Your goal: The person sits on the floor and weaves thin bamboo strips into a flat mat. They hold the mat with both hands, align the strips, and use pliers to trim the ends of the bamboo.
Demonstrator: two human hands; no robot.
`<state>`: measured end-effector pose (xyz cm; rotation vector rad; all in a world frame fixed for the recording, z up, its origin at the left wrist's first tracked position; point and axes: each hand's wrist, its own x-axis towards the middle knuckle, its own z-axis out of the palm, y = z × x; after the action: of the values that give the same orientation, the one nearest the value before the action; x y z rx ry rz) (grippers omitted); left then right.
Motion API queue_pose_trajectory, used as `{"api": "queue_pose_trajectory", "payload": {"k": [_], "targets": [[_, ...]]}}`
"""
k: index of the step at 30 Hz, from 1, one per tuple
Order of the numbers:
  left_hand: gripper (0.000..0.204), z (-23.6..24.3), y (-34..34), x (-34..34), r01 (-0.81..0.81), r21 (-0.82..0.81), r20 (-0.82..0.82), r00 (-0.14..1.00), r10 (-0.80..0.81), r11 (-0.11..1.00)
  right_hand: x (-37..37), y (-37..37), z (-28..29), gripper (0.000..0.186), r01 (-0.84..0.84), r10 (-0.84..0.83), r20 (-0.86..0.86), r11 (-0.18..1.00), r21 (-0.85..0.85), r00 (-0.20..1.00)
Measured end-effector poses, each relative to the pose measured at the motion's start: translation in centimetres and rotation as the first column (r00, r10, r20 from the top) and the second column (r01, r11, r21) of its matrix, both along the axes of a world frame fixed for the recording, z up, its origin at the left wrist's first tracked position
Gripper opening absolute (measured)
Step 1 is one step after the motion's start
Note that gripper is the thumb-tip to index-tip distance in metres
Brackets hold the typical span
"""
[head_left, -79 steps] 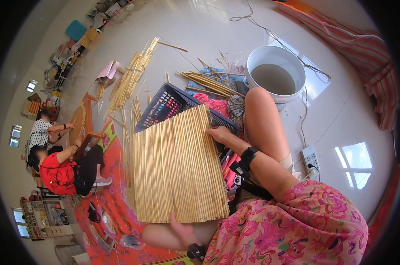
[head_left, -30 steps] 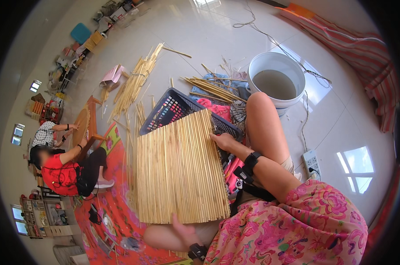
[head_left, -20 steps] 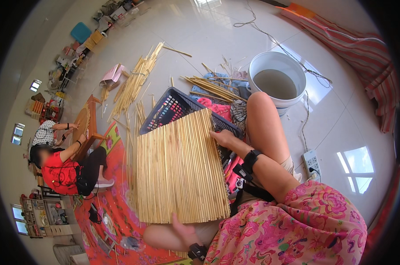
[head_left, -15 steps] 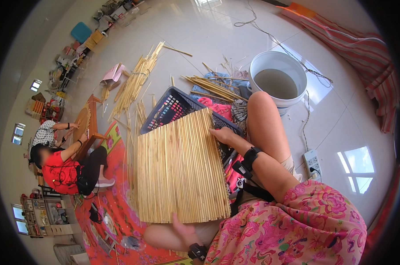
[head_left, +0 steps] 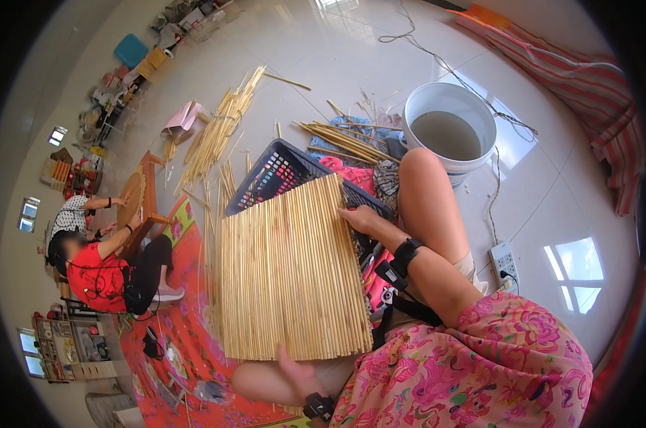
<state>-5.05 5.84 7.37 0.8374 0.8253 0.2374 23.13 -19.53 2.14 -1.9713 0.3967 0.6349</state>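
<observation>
A panel of straight straw-coloured stalks [head_left: 287, 278], laid side by side, rests tilted over my lap and a dark plastic basket [head_left: 266, 171]. My right hand [head_left: 362, 219] grips its upper right edge, thumb on top and the other fingers mostly hidden underneath. At the lower edge, my left hand [head_left: 296, 367] holds the panel with its thumb against the rim; its remaining fingers are partly covered. Pink cloth [head_left: 348, 173] shows inside the basket.
Loose stalks [head_left: 344, 143] lie on blue cloth beside a white bucket [head_left: 449, 128] of murky water. A tied stalk bundle [head_left: 223, 125] lies farther off. A power strip [head_left: 505, 264] sits at right. Two people work at a wooden table [head_left: 146, 192] on the left.
The panel and my hands stay practically still. At the left, the people by the table have shifted their arms and posture slightly.
</observation>
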Motion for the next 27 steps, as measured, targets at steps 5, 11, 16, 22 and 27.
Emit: {"api": "queue_pose_trajectory", "payload": {"k": [5,11,16,22,27], "targets": [[0.044,0.0,0.0,0.1,0.003,-0.017,0.0,1.0,-0.003,1.0,0.4,0.0,0.2,0.085,-0.005,0.005,-0.012,1.0,0.025,1.0],[0.043,-0.2,0.1,0.1,0.021,-0.016,0.041,0.999,-0.02,1.0,0.4,0.3,-0.9,0.081,0.034,-0.031,0.061,0.999,-0.035,0.998],[0.046,-0.9,0.4,-0.2,0.019,0.004,0.051,0.999,-0.02,1.0,0.1,0.4,-0.7,0.078,0.055,-0.052,0.089,0.998,-0.037,0.995],[0.047,-1.9,1.2,-0.4,0.02,-0.006,0.067,0.998,-0.02,1.0,-1.0,0.0,0.2,0.076,0.054,-0.052,0.121,0.998,-0.011,0.991],[0.047,-1.5,0.7,-0.3,-0.009,0.026,0.051,0.999,0.007,1.0,-1.8,0.1,-0.6,0.077,0.039,-0.039,0.002,0.999,0.001,0.999]]}}
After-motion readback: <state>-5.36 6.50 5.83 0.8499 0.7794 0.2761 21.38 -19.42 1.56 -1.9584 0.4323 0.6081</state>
